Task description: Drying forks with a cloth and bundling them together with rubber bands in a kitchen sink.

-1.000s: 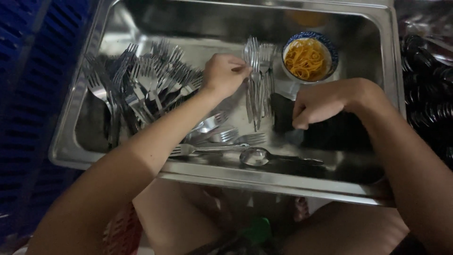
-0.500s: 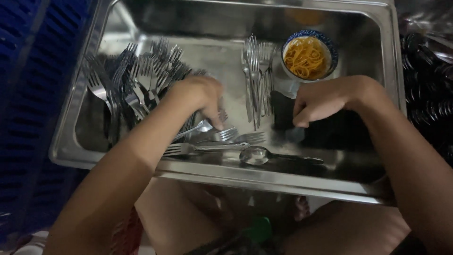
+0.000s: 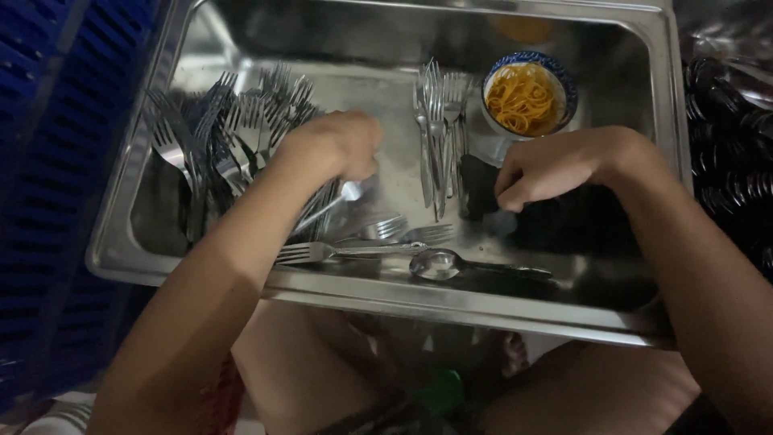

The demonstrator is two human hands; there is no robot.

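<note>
Against the left wall of the steel tray (image 3: pixel 121 234) lies a loose heap of forks (image 3: pixel 233 137). The left hand (image 3: pixel 334 149) is closed around a fork handle (image 3: pixel 326 209) beside that heap. Along the near edge lie a single fork (image 3: pixel 338 252) and a spoon (image 3: pixel 451 263). A neat bundle of forks (image 3: pixel 439 129) rests mid-tray near the far edge. The right hand (image 3: pixel 564 165) is curled; what it holds cannot be told. A blue-rimmed bowl of rubber bands (image 3: pixel 527 97) sits in the far right corner.

1 head view looks steeply down, close over the steel tray (image 3: pixel 121 234).
</note>
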